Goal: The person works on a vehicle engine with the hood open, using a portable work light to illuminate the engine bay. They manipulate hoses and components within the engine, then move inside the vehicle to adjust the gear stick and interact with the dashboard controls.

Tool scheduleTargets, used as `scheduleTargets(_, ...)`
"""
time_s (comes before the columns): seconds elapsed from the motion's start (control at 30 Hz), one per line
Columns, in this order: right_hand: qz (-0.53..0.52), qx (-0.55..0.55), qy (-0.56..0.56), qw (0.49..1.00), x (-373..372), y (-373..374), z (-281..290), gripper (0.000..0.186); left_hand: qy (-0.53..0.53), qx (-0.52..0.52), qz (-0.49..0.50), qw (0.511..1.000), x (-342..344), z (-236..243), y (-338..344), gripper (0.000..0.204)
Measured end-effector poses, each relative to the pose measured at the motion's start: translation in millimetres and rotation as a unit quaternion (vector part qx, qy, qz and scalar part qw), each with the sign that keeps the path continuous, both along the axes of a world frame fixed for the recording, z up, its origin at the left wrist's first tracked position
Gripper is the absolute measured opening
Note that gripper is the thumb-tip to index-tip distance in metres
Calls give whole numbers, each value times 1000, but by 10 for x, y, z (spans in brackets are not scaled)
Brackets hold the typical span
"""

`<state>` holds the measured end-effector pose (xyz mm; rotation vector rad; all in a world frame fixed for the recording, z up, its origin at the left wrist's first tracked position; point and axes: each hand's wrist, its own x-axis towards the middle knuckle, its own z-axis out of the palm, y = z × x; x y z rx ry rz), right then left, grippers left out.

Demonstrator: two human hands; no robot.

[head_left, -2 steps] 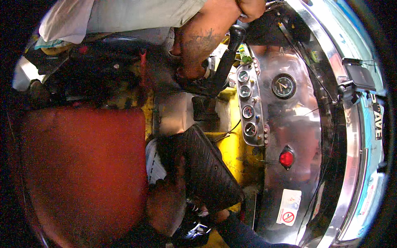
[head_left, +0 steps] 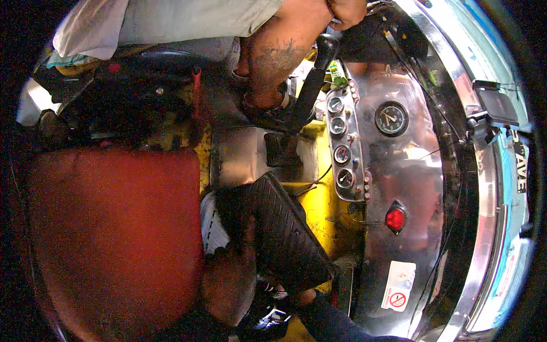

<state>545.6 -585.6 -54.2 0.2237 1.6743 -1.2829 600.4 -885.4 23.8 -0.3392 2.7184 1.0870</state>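
Observation:
Neither of my hands can be made out in the head view. At the lower middle is a large black ribbed panel [head_left: 290,228], lying at a slant beside a red padded seat [head_left: 119,228]. Below the panel, a bare limb [head_left: 229,282], a black-and-white shoe [head_left: 273,319] and a dark cloth-covered limb [head_left: 336,320] show; I cannot tell whose they are. Another person's bare, tattooed leg [head_left: 285,54] and light grey shorts [head_left: 188,21] fill the top. That person's hand [head_left: 347,12] rests by the knee, near a black-knobbed lever [head_left: 326,48].
A metal dashboard [head_left: 410,182] runs down the right, with a panel of round gauges [head_left: 342,154], a larger dial [head_left: 391,118] and a red lamp [head_left: 394,218]. Beyond it stands the windshield frame [head_left: 484,228]. A black pedal [head_left: 283,150] sits by yellow metalwork [head_left: 319,211].

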Motion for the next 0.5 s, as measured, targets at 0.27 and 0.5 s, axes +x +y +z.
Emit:
scheduleTargets(0.27, -51, -18, -54, 997, 9, -216, -141, 47, -2, 25, -29, 999, -89, -5, -16, 78)
scheduleTargets(0.5, -117, -42, -116, 986, 71, -380, -197, 45, 27, 1, -56, 998, -109, 23, -10, 76)
